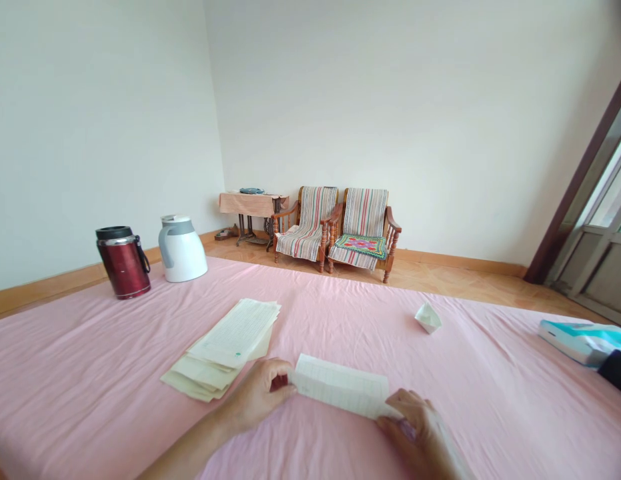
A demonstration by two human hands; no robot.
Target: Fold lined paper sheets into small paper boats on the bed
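A lined sheet of paper (pixel 340 385), a narrow strip in shape, is stretched between my two hands just over the pink cloth. My left hand (pixel 263 393) pinches its left end between thumb and fingers. At the right end, my right hand (pixel 415 423) grips the lower corner, its other fingers curled. Left of the sheet lies a loose stack of lined papers (pixel 230 340), close beyond my left hand. A small folded paper boat (pixel 428 319) rests on the cloth to the far right of the sheet.
The pink cloth (pixel 350 313) covers the surface. At the far left stand a dark red flask (pixel 124 265) and a white-grey jug (pixel 184 252). A blue-white packet (pixel 580 340) and a black object (pixel 616 373) lie at the right edge. Two wooden chairs (pixel 365 220) stand beyond.
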